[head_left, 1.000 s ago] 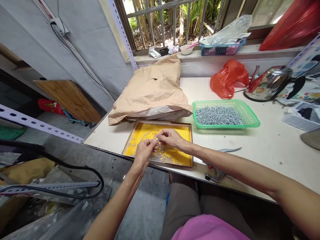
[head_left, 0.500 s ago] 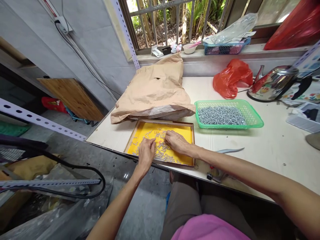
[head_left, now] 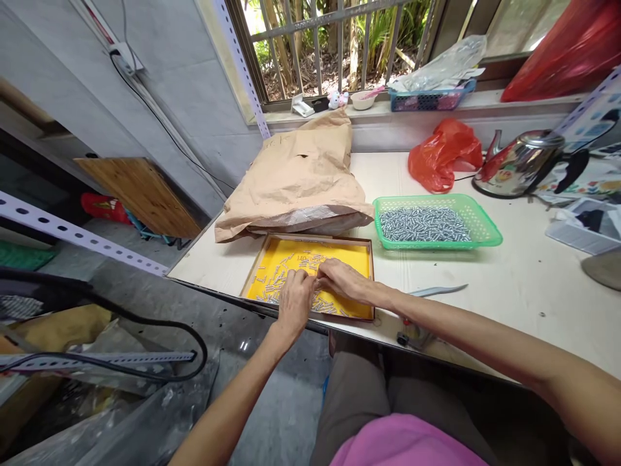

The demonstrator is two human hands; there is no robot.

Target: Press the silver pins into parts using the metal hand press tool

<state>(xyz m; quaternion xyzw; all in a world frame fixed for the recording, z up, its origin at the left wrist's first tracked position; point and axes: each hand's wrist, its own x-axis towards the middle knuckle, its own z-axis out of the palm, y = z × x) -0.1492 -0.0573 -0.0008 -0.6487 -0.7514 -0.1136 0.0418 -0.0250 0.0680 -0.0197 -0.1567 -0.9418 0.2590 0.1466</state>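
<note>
A shallow tray [head_left: 372, 259] with a yellow bottom lies at the table's front edge, and small silvery metal pins [head_left: 274, 285] are scattered over it. Above its middle, my left hand [head_left: 295, 298] is closed, fingertips pinched together. My right hand [head_left: 342, 279] comes in from the right, also closed, its fingertips meeting those of the left. Whatever sits between the fingers is too small and hidden to name. Right of the tray stands a green plastic basket [head_left: 488, 230] holding a heap of similar metal pieces [head_left: 422, 223].
Behind the tray lies a large brown paper sack [head_left: 301, 175]. A grey-blue pointed tool [head_left: 439, 290] rests near my right forearm. Further back are a red plastic bag [head_left: 444, 155], a steel kettle [head_left: 521, 162] and a grey plastic box [head_left: 585, 226].
My left hand has moved right across the tray to meet my right hand, whose fingertips have dipped slightly. The view has shifted a little.
</note>
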